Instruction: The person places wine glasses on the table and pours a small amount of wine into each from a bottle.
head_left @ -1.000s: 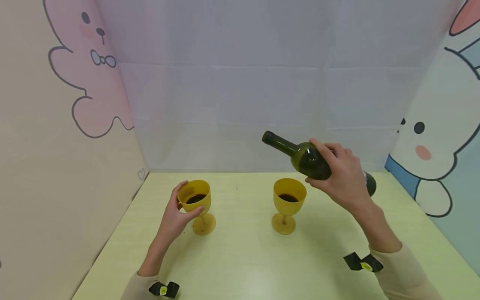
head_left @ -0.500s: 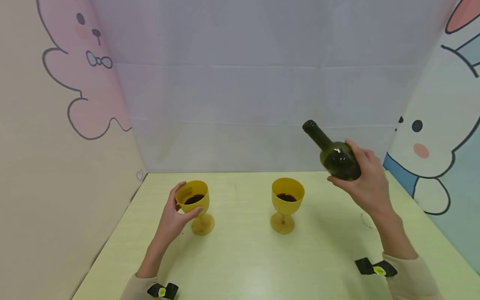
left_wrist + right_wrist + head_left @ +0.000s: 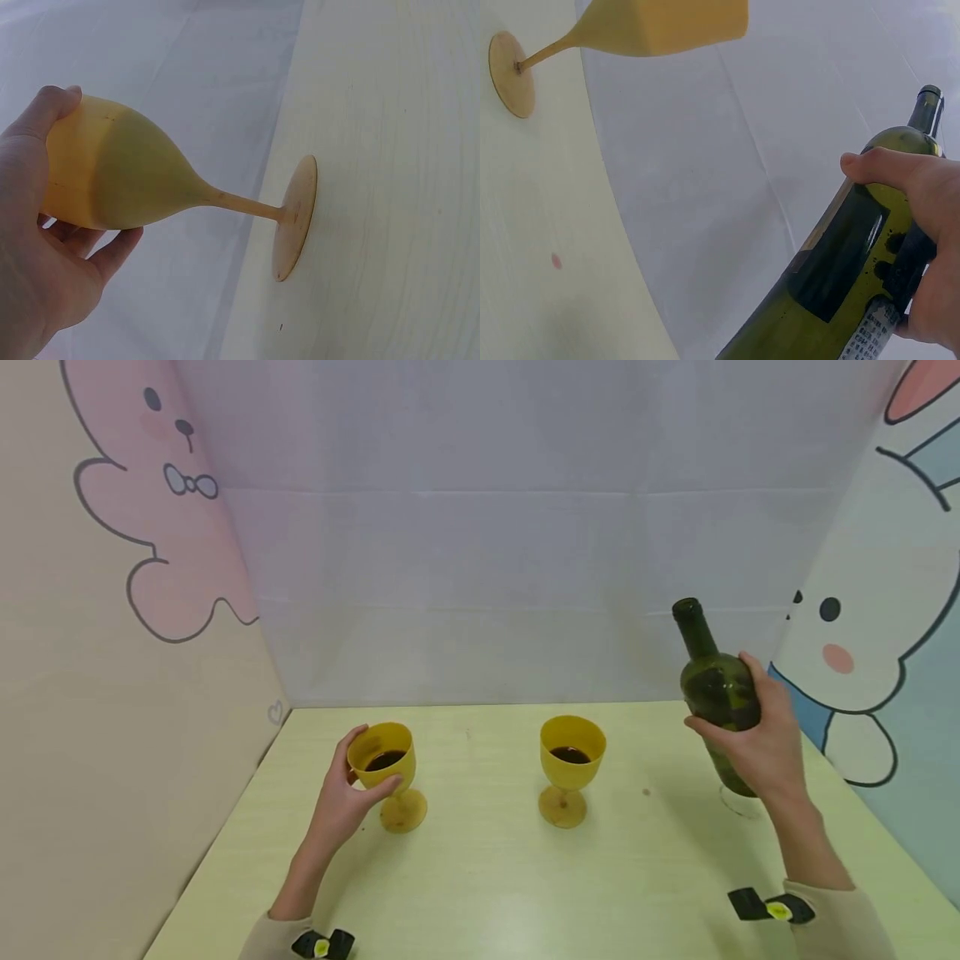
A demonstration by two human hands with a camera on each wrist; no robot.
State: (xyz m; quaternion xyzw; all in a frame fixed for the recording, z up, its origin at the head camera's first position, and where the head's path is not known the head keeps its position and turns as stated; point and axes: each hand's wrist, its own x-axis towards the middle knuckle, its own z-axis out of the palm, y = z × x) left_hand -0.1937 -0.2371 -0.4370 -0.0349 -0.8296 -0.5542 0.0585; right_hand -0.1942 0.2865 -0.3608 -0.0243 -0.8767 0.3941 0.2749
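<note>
With fingers curled round its bowl, my left hand (image 3: 345, 797) holds a yellow goblet (image 3: 142, 161) that stands on the table and has dark liquid inside. In my right hand (image 3: 765, 743) is a green wine bottle (image 3: 716, 689), gripped round its body with the neck up and tilted slightly left. The right wrist view shows the thumb across the bottle's shoulder and a printed label lower down. A second yellow goblet (image 3: 572, 756), also with dark liquid in it, stands untouched between the hands.
Behind the pale wooden table (image 3: 480, 877) hangs a light curtain (image 3: 480, 568). Cartoon-printed walls flank both sides. A small reddish spot (image 3: 556, 261) and a faint wet ring (image 3: 738, 806) mark the tabletop near the bottle.
My right hand has carried the bottle to the right, away from the second goblet, and turned it from nearly level to almost upright. The left hand has kept its hold on its goblet.
</note>
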